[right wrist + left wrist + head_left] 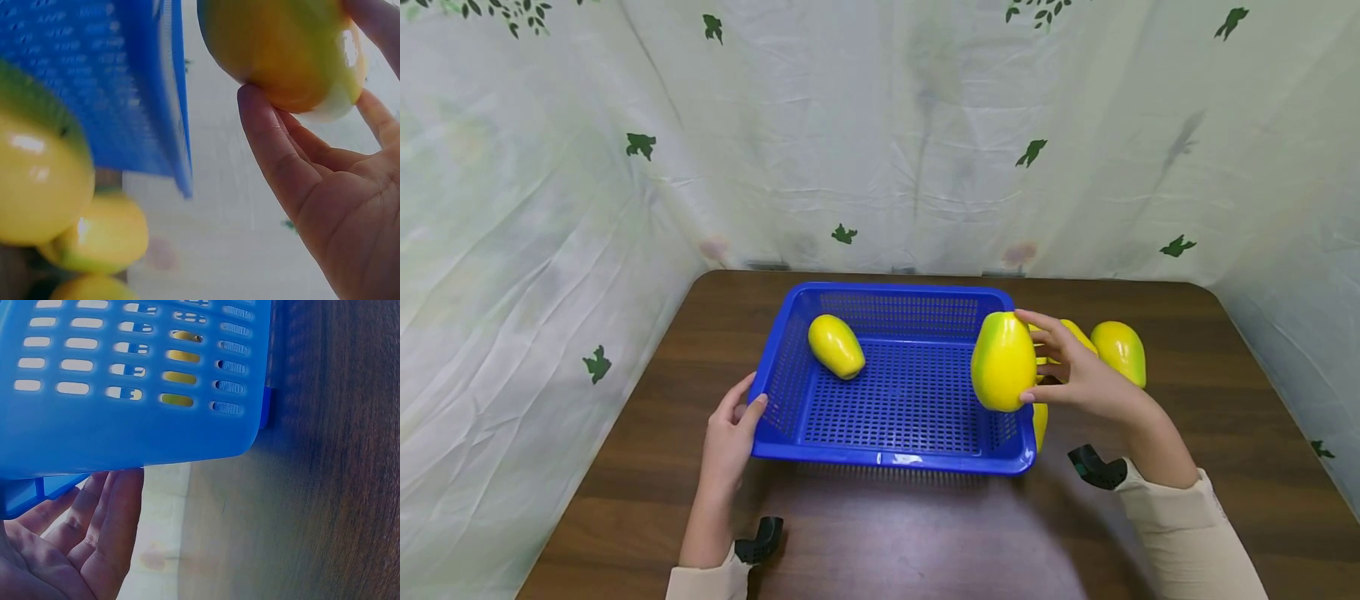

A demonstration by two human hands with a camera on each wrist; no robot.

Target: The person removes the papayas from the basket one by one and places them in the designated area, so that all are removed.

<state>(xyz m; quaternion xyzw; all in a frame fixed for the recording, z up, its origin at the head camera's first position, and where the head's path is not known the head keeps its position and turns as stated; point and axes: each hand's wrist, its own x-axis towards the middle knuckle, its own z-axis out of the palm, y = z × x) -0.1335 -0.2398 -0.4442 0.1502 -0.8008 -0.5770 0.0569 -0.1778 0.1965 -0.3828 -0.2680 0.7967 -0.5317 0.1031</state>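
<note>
A blue plastic basket [895, 457] with perforated walls stands on the table. My left hand [730, 433] grips its left rim, thumb on top and fingers beneath; in the left wrist view the fingers [119, 519] curl under the rim. One glossy yellow fruit [837, 346], shaped like a papaya, lies inside near the left wall. My right hand [1086, 375] holds a yellow-green papaya-like fruit [1002, 362] over the basket's right rim, between thumb and fingertips. In the right wrist view this fruit [287, 56] is raised above the rim.
More yellow-green fruits [1118, 352] lie on the table right of the basket, partly hidden by my right hand and the basket. The brown wooden table [625, 467] reaches to a pale curtain [880, 150] at its back and sides. A black wrist mount [1096, 468] sits at my right cuff.
</note>
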